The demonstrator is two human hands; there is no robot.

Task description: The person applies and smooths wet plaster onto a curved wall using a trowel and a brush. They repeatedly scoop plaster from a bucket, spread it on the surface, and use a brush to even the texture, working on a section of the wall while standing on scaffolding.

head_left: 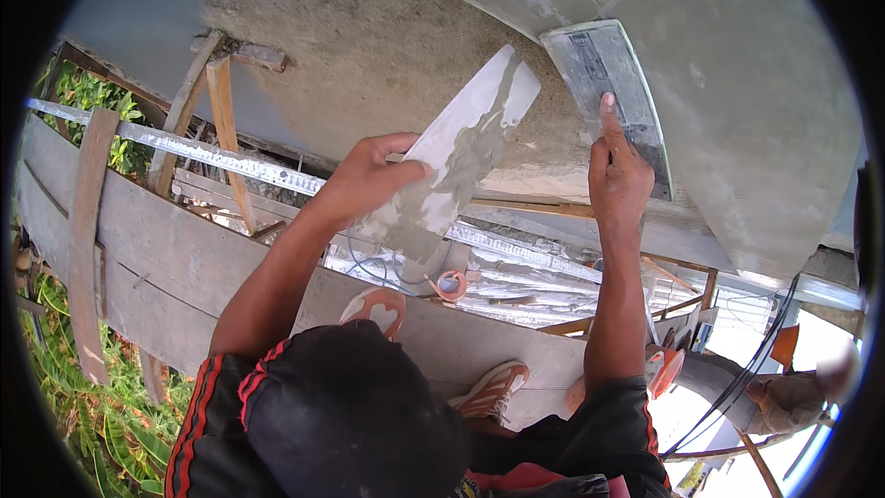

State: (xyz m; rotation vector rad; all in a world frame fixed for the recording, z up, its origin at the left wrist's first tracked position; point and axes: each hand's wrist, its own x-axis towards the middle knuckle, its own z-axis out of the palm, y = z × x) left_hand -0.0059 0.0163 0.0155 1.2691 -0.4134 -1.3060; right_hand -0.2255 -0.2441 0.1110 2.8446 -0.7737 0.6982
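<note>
My left hand (373, 180) grips a white rectangular board (479, 106) by its edge, tilted, with patches of wet grey mortar on it. My right hand (618, 180) holds a flat metal plastering float (590, 55) against the grey plastered wall (728, 129), index finger stretched along its back and the other fingers bent round the handle, which is hidden. Left of the float, the wall has a rougher, sandy beige area (323, 28).
My shoes (489, 387) are on a weathered plank walkway (184, 267). A long metal bar (230, 161) and wooden props (230, 138) cross at left, beside foliage below. Dark cables (756, 360) and another person's legs (710, 378) are at right. A hose (392, 272) hangs beyond the planks.
</note>
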